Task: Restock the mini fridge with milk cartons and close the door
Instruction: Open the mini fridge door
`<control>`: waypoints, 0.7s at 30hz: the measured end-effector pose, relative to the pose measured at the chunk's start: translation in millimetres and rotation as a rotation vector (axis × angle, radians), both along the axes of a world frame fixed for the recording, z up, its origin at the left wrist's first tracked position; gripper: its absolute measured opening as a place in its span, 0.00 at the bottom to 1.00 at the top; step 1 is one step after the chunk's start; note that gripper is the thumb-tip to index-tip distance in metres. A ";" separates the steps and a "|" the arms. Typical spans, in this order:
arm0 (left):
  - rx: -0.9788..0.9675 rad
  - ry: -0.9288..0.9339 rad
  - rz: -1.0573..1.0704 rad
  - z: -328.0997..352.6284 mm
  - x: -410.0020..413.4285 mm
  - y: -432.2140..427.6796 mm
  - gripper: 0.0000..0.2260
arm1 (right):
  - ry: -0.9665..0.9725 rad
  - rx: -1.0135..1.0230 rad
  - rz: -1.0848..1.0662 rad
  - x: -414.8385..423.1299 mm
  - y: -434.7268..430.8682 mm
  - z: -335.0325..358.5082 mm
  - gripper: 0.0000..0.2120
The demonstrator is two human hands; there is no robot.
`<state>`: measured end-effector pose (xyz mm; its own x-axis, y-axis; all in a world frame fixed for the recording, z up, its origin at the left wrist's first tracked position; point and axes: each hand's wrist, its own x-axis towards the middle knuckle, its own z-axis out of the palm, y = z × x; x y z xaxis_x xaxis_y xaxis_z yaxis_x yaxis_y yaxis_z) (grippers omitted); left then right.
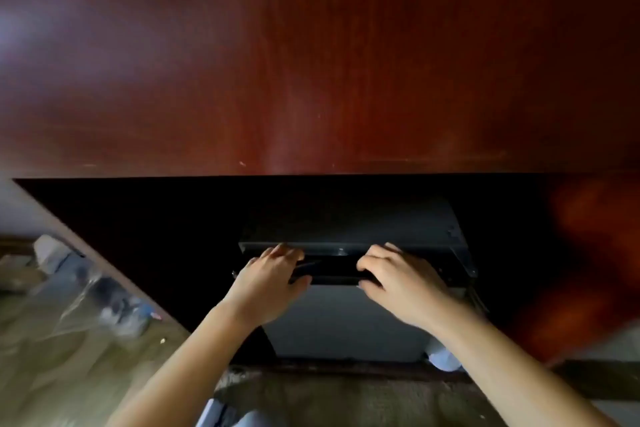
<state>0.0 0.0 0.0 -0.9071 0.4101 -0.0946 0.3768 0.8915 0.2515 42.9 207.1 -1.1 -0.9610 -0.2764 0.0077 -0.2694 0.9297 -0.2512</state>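
Under the red-brown wooden table (311, 62), the small black mini fridge (346, 229) sits in shadow. Left hand (273, 276) and right hand (398, 279) seemingly grip the top edge of its grey door (346, 319). Keep both sides even, no yanking.

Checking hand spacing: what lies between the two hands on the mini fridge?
In the head view, only the dark top edge of the mini fridge door runs between the left hand and the right hand; nothing else shows there.

Reaching far with both bare forearms, palms down; gripping the fridge door (346, 319) top edge with left hand (272, 276) and right hand (398, 276), fingers curled.
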 end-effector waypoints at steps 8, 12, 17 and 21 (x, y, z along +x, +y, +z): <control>0.108 0.419 0.040 -99.1 -16.1 -22.4 0.15 | 0.343 -0.040 0.081 -24.9 -35.5 -73.5 0.13; 0.291 0.562 0.024 -137.1 -11.5 -30.9 0.14 | 0.545 -0.075 0.056 -37.3 -46.6 -105.1 0.12; 0.459 0.694 0.073 -155.2 -11.0 -24.7 0.13 | 0.731 -0.038 0.006 -35.9 -57.6 -127.4 0.15; 0.520 0.735 0.090 -155.2 -14.0 -19.3 0.10 | 0.793 -0.077 -0.054 -32.8 -66.7 -131.0 0.14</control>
